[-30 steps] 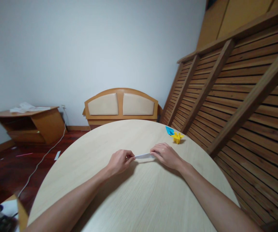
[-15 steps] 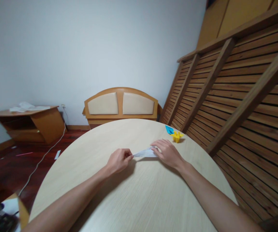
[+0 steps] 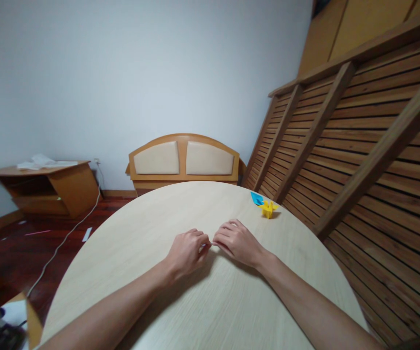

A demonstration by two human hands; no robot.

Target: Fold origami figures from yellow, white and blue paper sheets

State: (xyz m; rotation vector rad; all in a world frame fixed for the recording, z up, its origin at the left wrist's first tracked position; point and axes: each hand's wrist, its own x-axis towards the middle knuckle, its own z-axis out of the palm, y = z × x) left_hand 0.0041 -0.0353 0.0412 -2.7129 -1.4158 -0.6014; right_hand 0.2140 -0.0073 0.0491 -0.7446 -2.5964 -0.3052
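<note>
Above the middle of the round table (image 3: 180, 209), my left hand (image 3: 189, 250) is closed in a pinch on white paper (image 3: 213, 244). Only a sliver of the paper shows between the fingertips; my hands cover the rest. From the other side my right hand (image 3: 238, 243) pinches the same paper, its fingers bent and pressed together. The two sets of fingertips nearly meet. Beyond my right hand, close to the table's far right edge, stand a yellow folded-paper figure (image 3: 267, 209) and, just behind it, a blue folded-paper piece (image 3: 257, 198).
A slatted wooden frame (image 3: 341, 146) leans along the right side. Behind the table is a headboard (image 3: 182, 155) against the wall. On the left, a low cabinet (image 3: 74, 189) bears white sheets, and a cable (image 3: 69, 232) runs over the dark red floor.
My right hand has moved left and nearer to me, close to my left hand, which has shifted slightly right. The paper strip, visible between them earlier, is now almost wholly covered.
</note>
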